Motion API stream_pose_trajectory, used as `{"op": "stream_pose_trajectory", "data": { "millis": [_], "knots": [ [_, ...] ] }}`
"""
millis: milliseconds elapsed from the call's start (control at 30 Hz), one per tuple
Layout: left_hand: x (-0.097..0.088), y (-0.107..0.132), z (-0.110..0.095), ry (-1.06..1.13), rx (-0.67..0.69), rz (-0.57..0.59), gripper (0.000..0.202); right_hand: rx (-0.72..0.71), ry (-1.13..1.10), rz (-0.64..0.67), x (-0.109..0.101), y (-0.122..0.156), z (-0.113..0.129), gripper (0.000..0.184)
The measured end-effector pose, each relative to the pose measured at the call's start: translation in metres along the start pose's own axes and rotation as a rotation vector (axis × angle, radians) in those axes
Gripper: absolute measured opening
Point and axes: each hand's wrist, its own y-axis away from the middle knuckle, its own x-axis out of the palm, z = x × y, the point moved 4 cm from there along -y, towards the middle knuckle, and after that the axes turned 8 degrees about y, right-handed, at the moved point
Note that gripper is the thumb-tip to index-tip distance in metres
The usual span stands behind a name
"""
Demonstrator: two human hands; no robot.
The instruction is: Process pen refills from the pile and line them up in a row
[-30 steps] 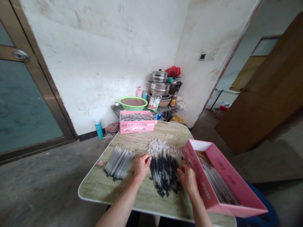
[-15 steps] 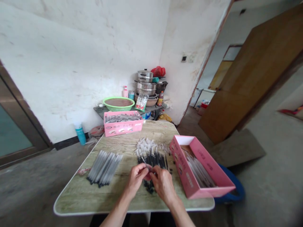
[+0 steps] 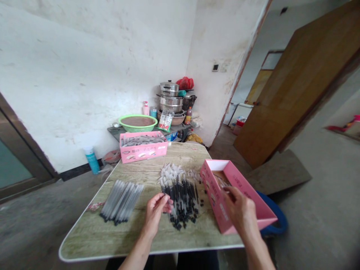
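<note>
My left hand [image 3: 156,210] hovers over the table left of a pile of black pen parts [image 3: 184,195]. Its thumb and fingers are pinched together; what they hold, if anything, is too small to make out. My right hand [image 3: 240,206] reaches into the right pink box [image 3: 215,204], fingers closed at a clear pen [image 3: 223,183] and hiding most of the pens there. White caps or tips [image 3: 171,172] lie in a heap behind the black parts. On the left, clear pens with black ends [image 3: 121,202] lie side by side in a row.
Another pink box [image 3: 144,153], full of pens, stands at the table's [image 3: 84,240] far left. Behind it, a shelf carries a green basin [image 3: 137,123] and stacked pots [image 3: 170,99]. A blue spray can [image 3: 92,161] stands on the floor, and a blue tub [image 3: 274,215] sits beyond the right box.
My hands have separated from around a thin pen-like piece above the pile. The right hand has moved right into the pink box; the left has shifted slightly left. The black pile is uncovered.
</note>
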Motion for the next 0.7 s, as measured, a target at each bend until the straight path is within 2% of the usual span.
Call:
{"op": "stream_pose_trajectory", "data": {
  "millis": [67,133,233,333,433,567,700],
  "knots": [
    [-0.003,0.0,0.001,0.048,-0.002,-0.027,0.029,0.046,0.286,0.027,-0.01,-0.026,-0.043,0.025],
    [-0.003,0.001,0.002,0.074,-0.002,-0.025,0.03,-0.025,0.537,0.179,-0.003,-0.045,-0.075,0.022],
    [-0.003,0.002,0.003,0.087,0.0,-0.016,0.029,-0.1,0.604,0.266,0.016,-0.056,-0.099,0.016],
    [-0.003,0.002,0.003,0.084,0.001,-0.013,0.028,-0.167,0.603,0.316,0.036,-0.055,-0.106,0.023],
    [-0.003,0.002,0.004,0.076,0.007,-0.008,0.027,-0.203,0.604,0.345,0.048,-0.054,-0.11,0.031],
    [-0.003,0.003,0.003,0.082,0.006,-0.005,0.028,-0.204,0.609,0.368,0.053,-0.055,-0.114,0.037],
    [-0.002,0.002,0.003,0.086,0.003,-0.003,0.028,-0.181,0.615,0.367,0.05,-0.054,-0.108,0.032]
  ]
}}
